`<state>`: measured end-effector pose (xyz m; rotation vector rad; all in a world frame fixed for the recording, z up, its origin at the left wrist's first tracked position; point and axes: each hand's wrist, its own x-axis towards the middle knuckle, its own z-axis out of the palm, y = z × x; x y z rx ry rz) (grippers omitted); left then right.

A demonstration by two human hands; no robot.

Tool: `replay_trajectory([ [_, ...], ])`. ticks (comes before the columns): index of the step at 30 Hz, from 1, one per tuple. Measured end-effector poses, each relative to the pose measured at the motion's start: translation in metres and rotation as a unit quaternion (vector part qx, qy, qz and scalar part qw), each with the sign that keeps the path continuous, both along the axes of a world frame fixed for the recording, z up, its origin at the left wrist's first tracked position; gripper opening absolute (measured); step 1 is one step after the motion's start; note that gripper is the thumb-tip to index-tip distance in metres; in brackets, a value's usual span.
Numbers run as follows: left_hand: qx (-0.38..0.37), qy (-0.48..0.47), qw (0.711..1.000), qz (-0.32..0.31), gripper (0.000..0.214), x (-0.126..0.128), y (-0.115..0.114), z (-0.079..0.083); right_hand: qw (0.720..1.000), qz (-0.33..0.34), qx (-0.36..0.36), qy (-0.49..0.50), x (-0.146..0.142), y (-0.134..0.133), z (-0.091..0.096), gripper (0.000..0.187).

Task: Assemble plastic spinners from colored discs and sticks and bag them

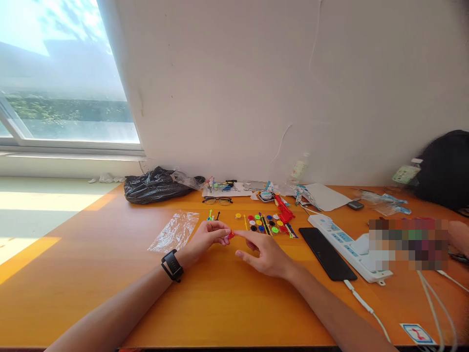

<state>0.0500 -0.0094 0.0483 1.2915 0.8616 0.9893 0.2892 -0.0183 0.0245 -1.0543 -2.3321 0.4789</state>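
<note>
My left hand (209, 236), with a black watch on its wrist, pinches a small red plastic piece (230, 235) at its fingertips. My right hand (263, 252) meets it from the right; its thumb and forefinger pinch the same piece, the other fingers loosely spread. Both hands hover just above the orange table (110, 274). Right behind them lie several small coloured discs (262, 224) in rows, thin coloured sticks (246, 222) and a red plastic part (284, 210).
An empty clear plastic bag (175, 231) lies left of my hands. A black bag (154, 186), glasses (217, 200) and clutter line the wall. A black phone (327, 253) on a cable and a white power strip (348, 247) lie to the right. Another person's hand (458, 235) shows at far right.
</note>
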Motion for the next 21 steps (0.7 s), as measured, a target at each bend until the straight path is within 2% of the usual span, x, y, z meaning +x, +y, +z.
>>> replay_trajectory([
  [1, -0.002, -0.008, 1.0, 0.005, 0.019, 0.0, 0.001, -0.001, 1.0, 0.002, -0.011, -0.016, 0.0, 0.001, -0.002, 0.042],
  [2, -0.003, -0.014, 1.0, 0.01, 0.019, 0.0, 0.002, -0.003, 1.0, 0.001, -0.018, -0.024, 0.0, 0.002, -0.004, 0.052],
  [5, -0.007, -0.02, 1.0, 0.018, 0.02, 0.0, 0.004, -0.005, 1.0, -0.011, -0.005, 0.012, 0.0, 0.004, -0.005, 0.065],
  [9, -0.006, -0.017, 1.0, 0.015, 0.02, -0.001, 0.005, -0.005, 0.998, -0.009, 0.012, 0.056, 0.001, 0.004, -0.002, 0.062],
  [21, -0.007, -0.057, 0.997, 0.052, 0.036, -0.003, 0.015, -0.019, 1.0, -0.018, 0.025, -0.002, 0.0, 0.005, 0.0, 0.059],
])
